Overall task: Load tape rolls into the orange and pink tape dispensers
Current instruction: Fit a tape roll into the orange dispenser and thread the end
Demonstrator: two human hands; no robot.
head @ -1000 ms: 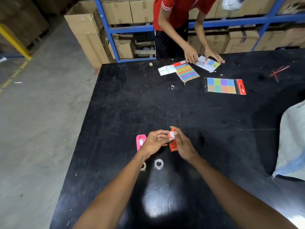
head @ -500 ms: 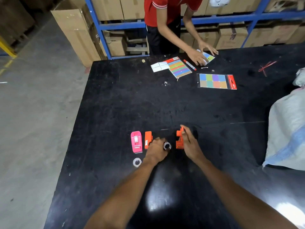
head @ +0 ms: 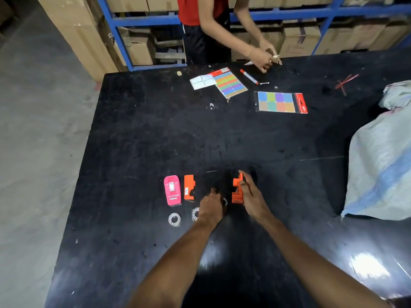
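A pink tape dispenser (head: pixel 172 190) lies flat on the black table (head: pixel 155 141). Just right of it lies one orange dispenser half (head: pixel 189 190). The other orange half (head: pixel 237 191) stands on edge, and my right hand (head: pixel 253 201) grips it along its right side. My left hand (head: pixel 211 206) is closed knuckles-up over a clear tape roll (head: pixel 225 201), of which only a sliver shows, close to that orange half. A second roll (head: pixel 195 214) is partly hidden by my left wrist. A third roll (head: pixel 174 219) lies free below the pink dispenser.
Across the table a person in a red shirt (head: pixel 200 10) handles something small. Near them lie sticky-note packs (head: pixel 281 102) (head: pixel 230 84), white labels (head: pixel 202 81) and a red marker (head: pixel 249 77). A white sack (head: pixel 382 156) fills the right side. The table's left edge drops to concrete floor.
A second ago both hands held the orange dispenser together. It is now in two halves, one beside the pink dispenser, one in my right hand; my left hand has closed on a roll.
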